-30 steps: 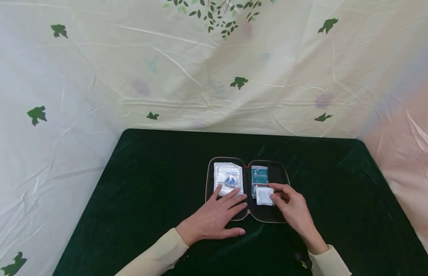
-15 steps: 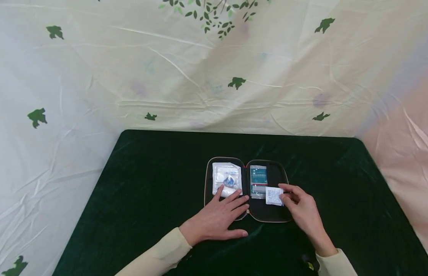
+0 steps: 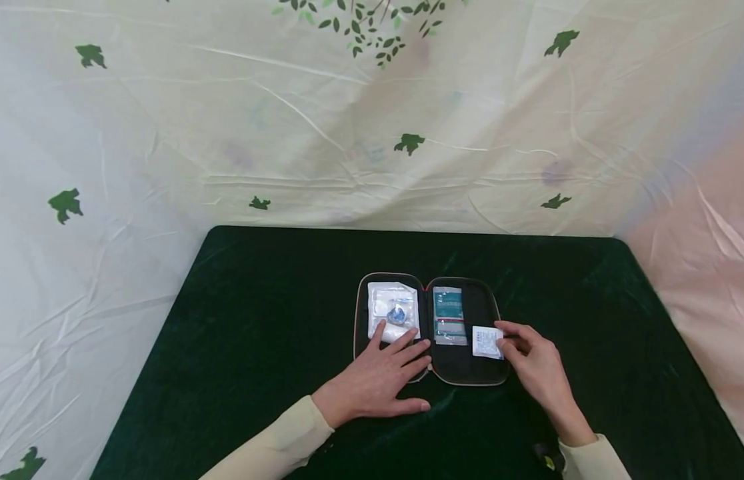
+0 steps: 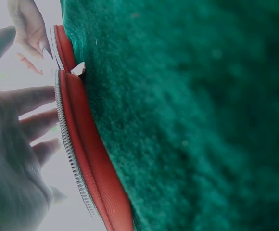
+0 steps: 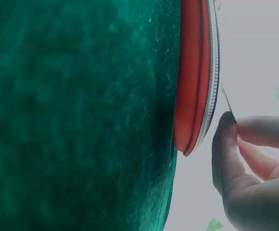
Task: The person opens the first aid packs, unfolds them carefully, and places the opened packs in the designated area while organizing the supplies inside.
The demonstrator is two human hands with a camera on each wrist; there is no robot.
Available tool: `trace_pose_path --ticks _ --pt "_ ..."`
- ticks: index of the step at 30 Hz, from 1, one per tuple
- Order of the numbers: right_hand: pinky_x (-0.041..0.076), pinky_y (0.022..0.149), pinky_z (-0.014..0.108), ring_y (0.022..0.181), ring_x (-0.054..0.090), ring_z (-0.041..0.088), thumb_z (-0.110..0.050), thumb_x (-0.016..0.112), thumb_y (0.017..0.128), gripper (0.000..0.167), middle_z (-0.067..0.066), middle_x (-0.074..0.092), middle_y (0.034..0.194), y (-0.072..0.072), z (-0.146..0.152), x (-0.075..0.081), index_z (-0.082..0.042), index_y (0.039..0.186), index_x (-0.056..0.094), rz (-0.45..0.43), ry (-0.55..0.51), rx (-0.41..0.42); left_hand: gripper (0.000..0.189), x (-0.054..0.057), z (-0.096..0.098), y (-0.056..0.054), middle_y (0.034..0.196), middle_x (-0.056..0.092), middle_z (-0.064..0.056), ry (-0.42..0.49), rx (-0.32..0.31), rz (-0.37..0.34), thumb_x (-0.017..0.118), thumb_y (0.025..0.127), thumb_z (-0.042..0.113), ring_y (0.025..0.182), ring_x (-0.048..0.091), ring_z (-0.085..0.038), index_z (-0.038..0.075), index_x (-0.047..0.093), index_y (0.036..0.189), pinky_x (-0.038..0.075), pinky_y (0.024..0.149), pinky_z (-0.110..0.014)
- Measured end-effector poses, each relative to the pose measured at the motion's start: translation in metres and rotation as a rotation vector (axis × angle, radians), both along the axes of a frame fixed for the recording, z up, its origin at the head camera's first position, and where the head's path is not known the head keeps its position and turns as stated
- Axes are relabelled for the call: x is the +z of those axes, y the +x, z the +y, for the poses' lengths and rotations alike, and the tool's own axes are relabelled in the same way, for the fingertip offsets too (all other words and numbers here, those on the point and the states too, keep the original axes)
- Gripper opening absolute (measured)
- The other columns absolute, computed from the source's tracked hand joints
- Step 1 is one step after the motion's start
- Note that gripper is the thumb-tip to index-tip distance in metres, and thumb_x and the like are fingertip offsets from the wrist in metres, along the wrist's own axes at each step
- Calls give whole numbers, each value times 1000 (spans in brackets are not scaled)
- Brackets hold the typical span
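Observation:
An unzipped red case [image 3: 462, 373] with a black inside lies spread flat, its zip edge [image 4: 74, 154] showing in the left wrist view. My left hand [image 3: 378, 380] spreads its straight fingers over the near part of the left half. Above those fingertips lies a clear-and-white packet [image 3: 381, 297] with a blue round item [image 3: 397, 315]. In the right half sits a teal and clear packet [image 3: 449, 303]. My right hand [image 3: 537, 360] pinches a small white printed sachet [image 3: 486, 342] by its right edge, between thumb and fingers [image 5: 257, 130], at the right half's right side.
A dark green velvet cloth [image 3: 276, 320] covers the table under the case. Pale curtains [image 3: 324, 120] with green leaf and bird prints hang behind and at both sides. A small dark object [image 3: 546, 457] is beside the right sleeve.
My right hand has slid the white sachet rightward, off the teal packet and toward the case's right edge. The left hand has stayed almost in place.

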State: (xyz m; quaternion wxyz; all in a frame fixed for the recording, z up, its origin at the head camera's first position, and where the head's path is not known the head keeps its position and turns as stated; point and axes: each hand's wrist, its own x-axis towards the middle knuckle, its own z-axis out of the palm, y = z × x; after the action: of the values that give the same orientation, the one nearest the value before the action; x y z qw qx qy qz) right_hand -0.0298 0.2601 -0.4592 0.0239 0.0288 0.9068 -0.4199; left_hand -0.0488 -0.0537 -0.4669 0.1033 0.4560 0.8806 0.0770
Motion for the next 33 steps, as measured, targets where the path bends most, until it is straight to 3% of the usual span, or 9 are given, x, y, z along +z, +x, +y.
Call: trace_pose_path --ticks 33 --pt "53 77 35 102 68 30 -5 66 99 33 20 63 126 1 -2 2 -3 131 67 -36 147 72 81 -4 0 0 170 26 2 7 -4 -1 27 98 79 159 10 -23 26 44 158 3 121 -69"
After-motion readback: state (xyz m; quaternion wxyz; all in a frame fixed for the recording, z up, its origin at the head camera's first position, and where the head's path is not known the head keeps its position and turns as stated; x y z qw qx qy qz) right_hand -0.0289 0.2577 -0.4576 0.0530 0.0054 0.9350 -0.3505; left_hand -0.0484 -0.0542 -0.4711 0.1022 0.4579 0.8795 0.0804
